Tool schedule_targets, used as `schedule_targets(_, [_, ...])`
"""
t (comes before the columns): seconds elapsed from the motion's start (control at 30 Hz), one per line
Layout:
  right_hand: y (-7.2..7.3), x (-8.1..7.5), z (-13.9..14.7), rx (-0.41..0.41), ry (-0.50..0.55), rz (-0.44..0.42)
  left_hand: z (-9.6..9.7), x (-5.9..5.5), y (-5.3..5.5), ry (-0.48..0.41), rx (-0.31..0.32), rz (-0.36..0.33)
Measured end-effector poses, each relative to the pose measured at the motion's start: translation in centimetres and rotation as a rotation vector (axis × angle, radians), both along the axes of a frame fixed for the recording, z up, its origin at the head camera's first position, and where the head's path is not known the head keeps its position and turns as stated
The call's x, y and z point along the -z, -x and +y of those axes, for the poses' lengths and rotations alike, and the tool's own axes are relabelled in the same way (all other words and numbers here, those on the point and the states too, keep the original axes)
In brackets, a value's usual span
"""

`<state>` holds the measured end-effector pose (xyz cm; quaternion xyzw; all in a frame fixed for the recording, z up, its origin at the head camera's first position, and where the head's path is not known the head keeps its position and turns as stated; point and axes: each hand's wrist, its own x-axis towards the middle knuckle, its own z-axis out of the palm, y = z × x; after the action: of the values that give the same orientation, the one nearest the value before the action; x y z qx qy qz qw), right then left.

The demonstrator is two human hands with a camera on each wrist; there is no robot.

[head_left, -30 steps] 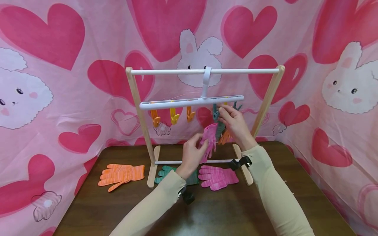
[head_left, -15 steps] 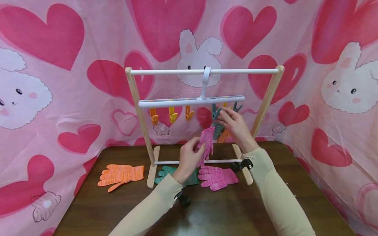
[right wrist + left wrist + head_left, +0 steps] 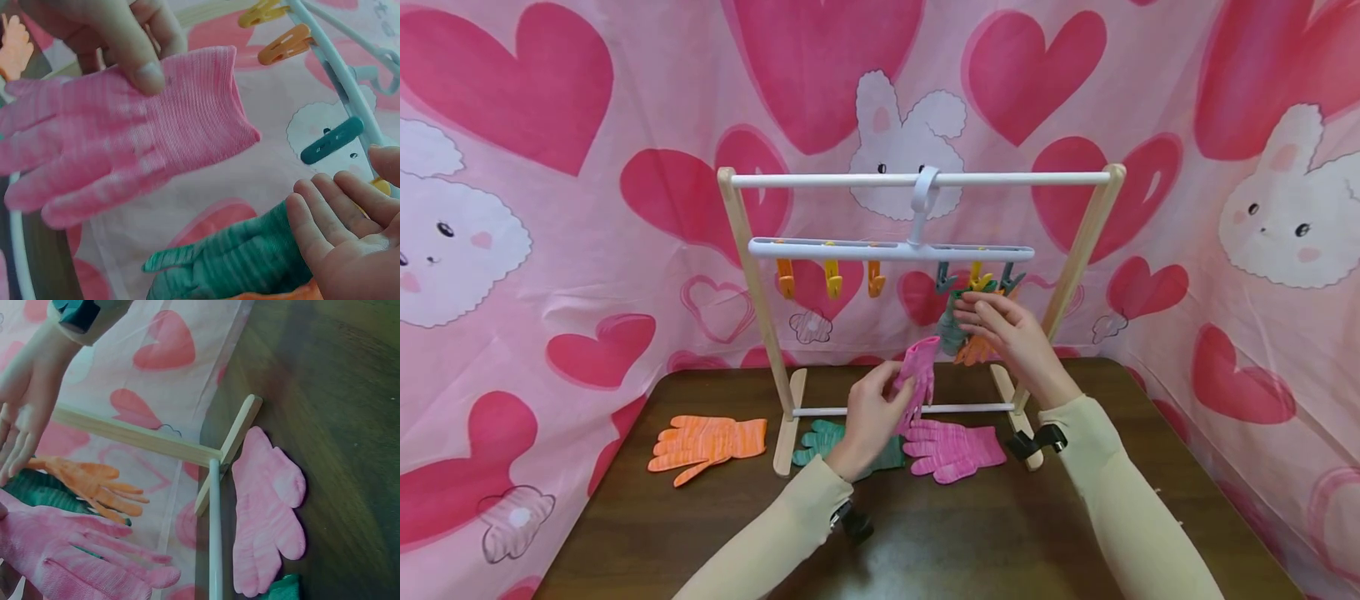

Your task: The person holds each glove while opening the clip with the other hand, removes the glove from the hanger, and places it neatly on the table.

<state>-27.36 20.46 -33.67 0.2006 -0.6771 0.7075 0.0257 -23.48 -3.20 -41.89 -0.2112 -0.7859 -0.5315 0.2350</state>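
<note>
My left hand pinches a pink glove just below its cuff, between thumb and fingers, the glove's fingers pointing down. In the right wrist view the pink glove's cuff gapes slightly. My right hand has straight fingers and holds nothing; its fingertips are at the cuff of a hanging green glove. Just left of that hand, a teal clip hangs from the white hanger with nothing in it. An orange glove hangs behind the green one, partly hidden.
Orange and yellow clips hang on the hanger's left half. A wooden-legged rack carries it. On the table lie an orange glove, a green glove partly behind my left hand, and a pink glove.
My right hand has let go of the teal clip and shifted right and down. The hanger has swung more level. My left hand has lowered slightly leftward with the pink glove.
</note>
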Motion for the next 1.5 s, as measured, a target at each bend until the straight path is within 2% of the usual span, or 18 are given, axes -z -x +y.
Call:
schedule_targets(0.13, [-0.9, 0.9, 0.9, 0.026, -0.051, 0.001, -0.3, 0.1, -0.6, 0.046, 0.005, 0.002])
schedule_targets(0.37, [-2.6, 3.2, 2.4, 0.041, -0.147, 0.017, -0.6, 0.8, -1.8, 0.168, 0.007, 0.076])
schedule_targets(0.53, [-4.0, 4.6, 3.6, 0.058, -0.192, 0.019, -0.6, 1.0, -2.7, 0.222, 0.012, 0.073])
schedule_targets(0.7, [-5.1, 5.8, 4.7, 0.056, -0.228, 0.018, -0.4, 1.0, -3.5, 0.332, 0.004, 0.097])
schedule_targets(0.9, [-6.1, 7.0, 6.0, 0.058, -0.236, 0.022, 0.1, 1.5, -4.3, 0.488, 0.007, 0.180])
schedule_targets(1.03, [-6.5, 7.7, 6.7, 0.050, -0.212, 0.037, 0.6, 1.9, -4.8, 0.604, 0.010, 0.286])
schedule_targets(1.13, [-6.7, 8.1, 7.0, 0.051, -0.222, 0.039, 1.2, 2.5, -5.2, 0.680, 0.006, 0.379])
schedule_targets(1.3, [-7.2, 8.6, 7.3, 0.054, -0.234, 0.032, 2.5, 3.4, -5.8, 0.797, 0.007, 0.461])
schedule_targets(1.5, [-7.6, 9.0, 7.4, 0.057, -0.229, 0.024, 4.3, 5.0, -7.2, 1.003, -0.043, 0.575])
